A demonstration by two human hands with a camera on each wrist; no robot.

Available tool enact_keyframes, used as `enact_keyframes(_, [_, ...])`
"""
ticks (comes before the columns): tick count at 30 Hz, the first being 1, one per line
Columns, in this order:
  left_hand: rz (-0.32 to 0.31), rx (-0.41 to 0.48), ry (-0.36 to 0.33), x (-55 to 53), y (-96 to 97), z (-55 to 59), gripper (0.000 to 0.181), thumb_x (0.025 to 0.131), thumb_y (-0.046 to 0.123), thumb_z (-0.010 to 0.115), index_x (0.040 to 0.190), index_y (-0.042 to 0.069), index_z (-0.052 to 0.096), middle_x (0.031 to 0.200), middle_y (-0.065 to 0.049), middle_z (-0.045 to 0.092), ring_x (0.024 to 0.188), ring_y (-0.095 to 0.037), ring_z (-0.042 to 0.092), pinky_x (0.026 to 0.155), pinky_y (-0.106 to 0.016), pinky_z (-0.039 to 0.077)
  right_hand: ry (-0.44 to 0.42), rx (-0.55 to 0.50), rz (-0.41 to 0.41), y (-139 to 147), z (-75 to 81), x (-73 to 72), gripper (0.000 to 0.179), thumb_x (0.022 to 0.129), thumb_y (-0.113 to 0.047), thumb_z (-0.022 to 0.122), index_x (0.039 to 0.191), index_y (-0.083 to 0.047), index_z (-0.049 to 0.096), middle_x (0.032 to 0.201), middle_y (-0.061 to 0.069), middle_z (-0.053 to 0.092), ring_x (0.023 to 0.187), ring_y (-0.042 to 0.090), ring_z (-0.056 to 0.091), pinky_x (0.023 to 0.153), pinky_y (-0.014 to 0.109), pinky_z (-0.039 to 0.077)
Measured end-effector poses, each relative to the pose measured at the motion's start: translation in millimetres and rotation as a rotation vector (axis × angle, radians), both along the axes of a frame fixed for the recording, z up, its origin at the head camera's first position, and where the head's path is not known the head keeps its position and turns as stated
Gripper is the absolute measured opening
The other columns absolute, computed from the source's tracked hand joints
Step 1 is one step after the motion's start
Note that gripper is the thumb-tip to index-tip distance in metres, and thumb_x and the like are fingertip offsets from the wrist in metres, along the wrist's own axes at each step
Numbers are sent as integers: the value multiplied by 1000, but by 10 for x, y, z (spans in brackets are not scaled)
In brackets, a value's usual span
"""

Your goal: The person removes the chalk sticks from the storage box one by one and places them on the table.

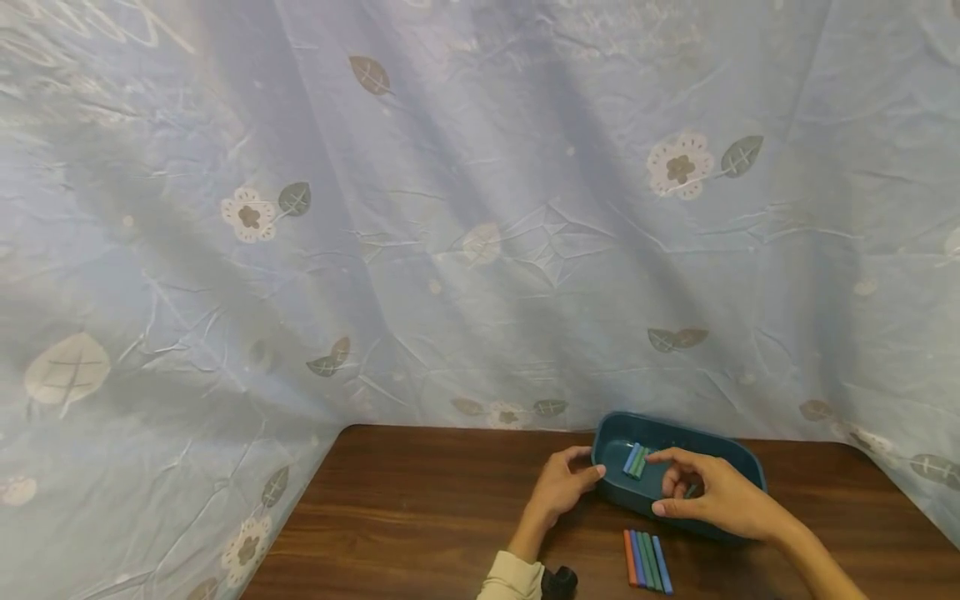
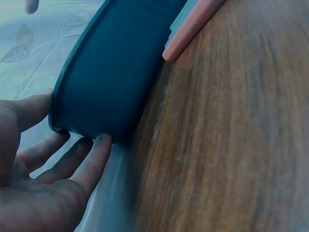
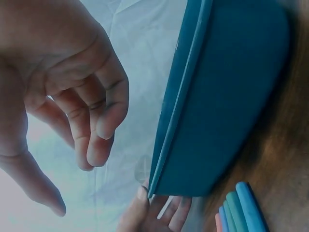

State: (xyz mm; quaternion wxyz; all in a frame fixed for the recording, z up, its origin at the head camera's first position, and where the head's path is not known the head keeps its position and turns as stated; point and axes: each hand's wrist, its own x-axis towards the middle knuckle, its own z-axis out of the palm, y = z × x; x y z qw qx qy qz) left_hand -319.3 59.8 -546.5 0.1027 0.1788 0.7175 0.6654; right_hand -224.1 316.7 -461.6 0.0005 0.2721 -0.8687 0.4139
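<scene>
A dark teal plastic basin (image 1: 686, 432) stands on the table near the cloth. My left hand (image 1: 562, 483) holds its left end; in the left wrist view the thumb is at the rim and the fingertips touch the outer wall. Inside the basin lie a few short blue and green sticks (image 1: 637, 460). My right hand (image 1: 720, 493) hovers over the basin, thumb and fingers apart, holding nothing. In front of the basin lies a row of several chalk-like sticks (image 1: 647, 562), orange, blue and green, side by side; their rounded ends show in the right wrist view.
The brown wood-grain table (image 1: 420, 508) extends to the left of the basin. Behind it hangs a pale blue-grey cloth (image 1: 480, 317) printed with flowers and leaves, close to the basin's back side. A cream sleeve (image 1: 512, 577) and a small black device (image 1: 559, 582) are at my left wrist.
</scene>
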Motion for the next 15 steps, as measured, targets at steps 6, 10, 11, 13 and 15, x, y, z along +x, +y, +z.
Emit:
enact_keyframes(6, [1, 12, 1, 9, -1, -10, 46, 100, 12, 77, 139, -7, 65, 123, -15, 76, 104, -19, 76, 90, -35, 67, -24, -30, -45, 14, 17, -122, 58, 101, -21, 78, 148, 3, 55, 98, -1, 68, 83, 10, 68, 73, 25, 58])
enact_keyframes(10, [3, 13, -3, -2, 1, -16, 46, 100, 12, 77, 139, -7, 65, 122, -13, 76, 104, -19, 77, 90, -34, 67, -49, -30, -91, 41, -30, -226, 61, 101, -25, 78, 149, 2, 53, 99, 0, 70, 85, 12, 70, 78, 25, 60])
enact_keyframes(11, [4, 16, -6, -6, 4, -16, 46, 99, 12, 77, 139, -7, 65, 122, -13, 76, 103, -19, 77, 90, -34, 67, -56, -26, -106, 48, -44, -255, 62, 100, -27, 78, 150, 1, 53, 99, 0, 70, 86, 12, 70, 78, 25, 60])
enact_keyframes(13, [3, 18, -7, -14, 8, -16, 46, 100, 12, 77, 140, -7, 64, 122, -13, 76, 104, -19, 77, 89, -34, 67, -73, -21, -138, 56, -68, -320, 64, 100, -30, 79, 151, -1, 52, 99, 0, 71, 86, 12, 70, 78, 25, 59])
enact_keyframes(15, [1, 25, -10, -21, 11, -14, 47, 100, 12, 77, 140, -8, 64, 123, -14, 75, 105, -20, 77, 90, -34, 67, -76, -18, -147, 70, -85, -395, 66, 100, -30, 79, 152, 1, 51, 99, 2, 72, 86, 14, 71, 76, 26, 58])
